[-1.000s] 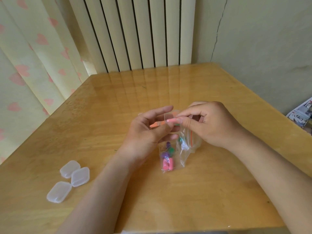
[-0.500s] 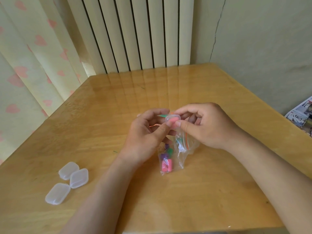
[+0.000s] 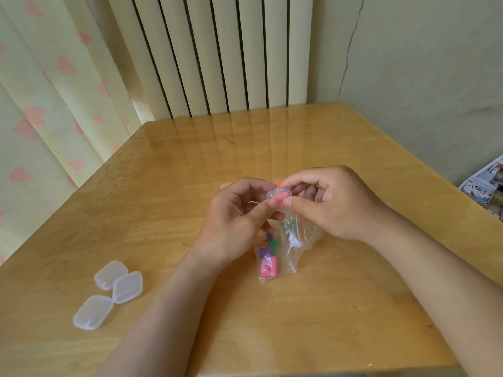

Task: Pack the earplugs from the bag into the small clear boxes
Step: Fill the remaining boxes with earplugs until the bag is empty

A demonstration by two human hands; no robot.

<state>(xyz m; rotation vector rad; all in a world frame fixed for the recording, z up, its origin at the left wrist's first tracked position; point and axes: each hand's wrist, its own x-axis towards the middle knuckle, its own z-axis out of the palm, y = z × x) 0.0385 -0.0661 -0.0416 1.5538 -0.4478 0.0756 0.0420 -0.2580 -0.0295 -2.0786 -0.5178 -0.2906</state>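
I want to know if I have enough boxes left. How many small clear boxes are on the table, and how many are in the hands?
Boxes on the table: 3
Box pinched by the left hand and right hand: 1
Total: 4

The glossy wooden tabletop (image 3: 326, 308) carries three small clear boxes (image 3: 128, 287) in a tight cluster near its left edge, toward the front corner, each touching a neighbour. A clear plastic bag (image 3: 289, 263) lies around the middle, with pink, purple and green earplugs (image 3: 268, 266) showing through it.
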